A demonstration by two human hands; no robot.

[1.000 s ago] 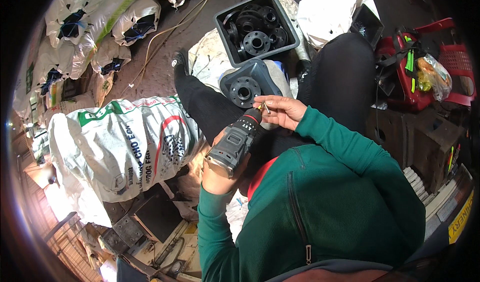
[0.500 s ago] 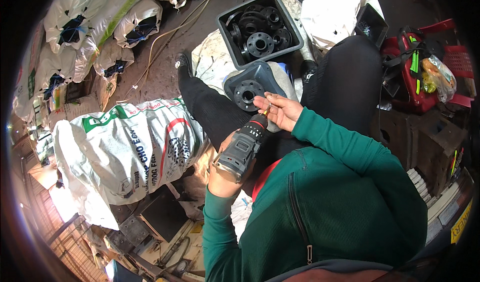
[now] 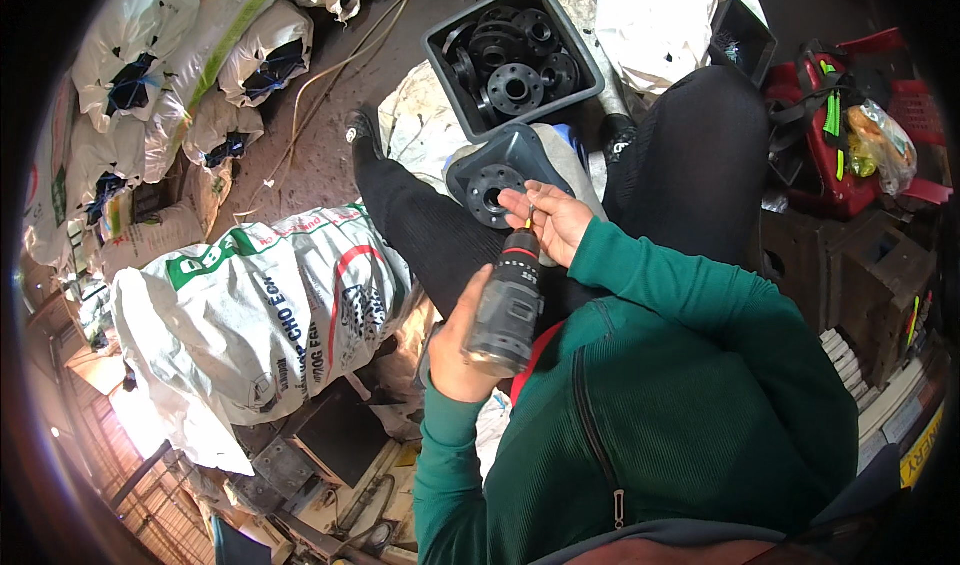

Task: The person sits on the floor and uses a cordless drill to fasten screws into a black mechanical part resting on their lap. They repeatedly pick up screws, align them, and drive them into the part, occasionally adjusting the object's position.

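Note:
My left hand (image 3: 458, 350) grips a black and grey cordless drill (image 3: 508, 310) by its body, the chuck pointing away from me. A slim bit with a yellow band sticks out of the chuck. My right hand (image 3: 556, 223) is at the bit's tip, its thumb and fingers pinched together there. Whatever small thing they hold is too small to make out. Just beyond the fingers, a round dark flange (image 3: 487, 191) with a ring of holes rests on a grey square-rimmed piece (image 3: 522, 146) between my legs.
A dark grey bin (image 3: 437, 75) of several black flanges (image 3: 516, 89) stands beyond. White printed sacks (image 3: 250, 315) lie at left, more stacked at far left. A hose (image 3: 318, 73) crosses the floor. At right are a red plastic chair (image 3: 850, 180) with bags and a small black crate (image 3: 742, 40).
My left hand has turned the drill so that it points more straight away from me, its rear end swung to the right. My right hand has shifted slightly left, staying at the bit's tip.

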